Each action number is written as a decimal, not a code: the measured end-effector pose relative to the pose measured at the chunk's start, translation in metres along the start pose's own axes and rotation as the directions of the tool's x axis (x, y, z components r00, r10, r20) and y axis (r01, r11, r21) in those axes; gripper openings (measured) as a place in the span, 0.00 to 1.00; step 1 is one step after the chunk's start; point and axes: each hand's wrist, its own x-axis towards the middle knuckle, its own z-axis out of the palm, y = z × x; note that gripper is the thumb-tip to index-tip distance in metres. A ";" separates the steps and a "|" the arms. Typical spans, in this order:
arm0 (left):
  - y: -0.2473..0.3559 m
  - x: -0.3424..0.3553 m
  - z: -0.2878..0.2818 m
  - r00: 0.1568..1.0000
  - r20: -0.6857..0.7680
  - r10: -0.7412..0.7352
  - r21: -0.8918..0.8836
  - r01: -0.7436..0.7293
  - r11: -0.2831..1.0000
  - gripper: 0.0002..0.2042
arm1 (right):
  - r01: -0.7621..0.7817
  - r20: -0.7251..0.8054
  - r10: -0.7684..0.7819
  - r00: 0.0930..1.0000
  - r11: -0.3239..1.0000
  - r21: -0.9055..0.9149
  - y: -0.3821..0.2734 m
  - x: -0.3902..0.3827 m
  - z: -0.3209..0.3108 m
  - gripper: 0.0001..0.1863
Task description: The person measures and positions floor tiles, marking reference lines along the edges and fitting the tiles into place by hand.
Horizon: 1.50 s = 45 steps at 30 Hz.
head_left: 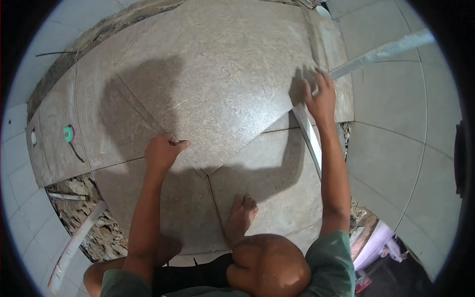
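A large beige textured tile point(222, 99) lies askew over other floor tiles, its near corner pointing toward me. My left hand point(162, 152) is closed at its left edge, thumb on top; the curled fingers are partly hidden. My right hand point(320, 96) is beside its right corner, fingers bent and apart; whether the fingertips touch the tile I cannot tell. Just below that hand, a pale straight strip point(309, 137) runs toward me, partly behind my right forearm. Beyond the fingers, a long silvery strip point(381, 53) slants up to the right.
A turquoise tape measure point(69, 133) lies on the tiles at left. Broken rubble point(101, 232) fills a gap at lower left, crossed by a whitish pipe point(74, 247). Grey tiles point(386, 148) cover the right side. A lilac bag-like item point(373, 245) lies at lower right. My bare foot point(242, 215) rests near the tile's corner.
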 end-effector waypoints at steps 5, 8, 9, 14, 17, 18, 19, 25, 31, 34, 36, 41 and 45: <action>0.003 -0.008 0.020 0.993 -0.114 0.039 -0.011 -0.041 0.999 0.22 | -0.201 0.154 0.220 0.963 0.971 -0.130 0.035 0.084 0.039 0.34; -0.019 -0.022 0.017 0.971 -0.237 -0.035 -0.201 -0.014 0.979 0.31 | -0.444 0.598 0.397 0.696 0.893 -0.077 0.020 0.118 0.063 0.44; -0.021 -0.023 0.027 0.953 -0.299 -0.047 -0.204 -0.016 0.979 0.37 | -0.403 0.536 0.382 0.753 0.912 -0.084 0.034 0.121 0.068 0.44; -0.018 -0.024 0.081 0.836 -0.462 -0.297 -0.393 0.107 0.913 0.58 | -0.405 0.375 0.415 0.829 0.908 -0.108 0.052 0.114 0.071 0.50; -0.011 -0.027 0.073 0.869 -0.428 -0.249 -0.424 0.050 0.904 0.58 | -0.421 0.334 0.429 0.840 0.902 -0.100 0.041 0.113 0.071 0.51; -0.015 -0.029 0.070 0.870 -0.423 -0.256 -0.416 0.065 0.907 0.58 | -0.449 0.363 0.447 0.818 0.889 -0.083 0.031 0.109 0.073 0.52; -0.015 -0.032 0.067 0.875 -0.401 -0.269 -0.391 0.102 0.915 0.57 | -0.457 0.361 0.460 0.811 0.884 -0.098 0.028 0.107 0.067 0.52; 0.069 0.009 0.028 0.709 -0.648 0.280 -0.017 -0.380 0.925 0.46 | -0.463 0.290 0.480 0.828 0.877 -0.130 0.029 0.124 0.034 0.45; 0.282 0.098 -0.047 0.169 -0.539 0.825 0.334 -0.856 0.394 0.27 | -0.489 0.333 0.461 0.822 0.872 -0.002 -0.001 0.137 -0.028 0.40; 0.353 0.122 -0.042 -0.031 -0.500 0.866 0.478 -0.843 0.246 0.28 | -0.390 0.298 0.371 0.880 0.921 0.005 -0.010 0.135 -0.042 0.33; 0.370 0.119 -0.046 0.080 -0.366 0.927 0.502 -0.822 0.269 0.29 | -0.365 0.225 0.360 0.906 0.931 -0.020 -0.017 0.132 -0.040 0.30; 0.410 0.092 -0.056 0.359 0.012 0.933 0.505 -0.808 0.304 0.34 | -0.397 0.219 0.390 0.894 0.918 -0.012 -0.011 0.118 -0.072 0.31; 0.392 0.113 -0.059 0.453 0.082 0.888 0.487 -0.795 0.361 0.37 | -0.178 -0.134 0.207 0.969 0.963 0.202 -0.034 0.021 -0.106 0.34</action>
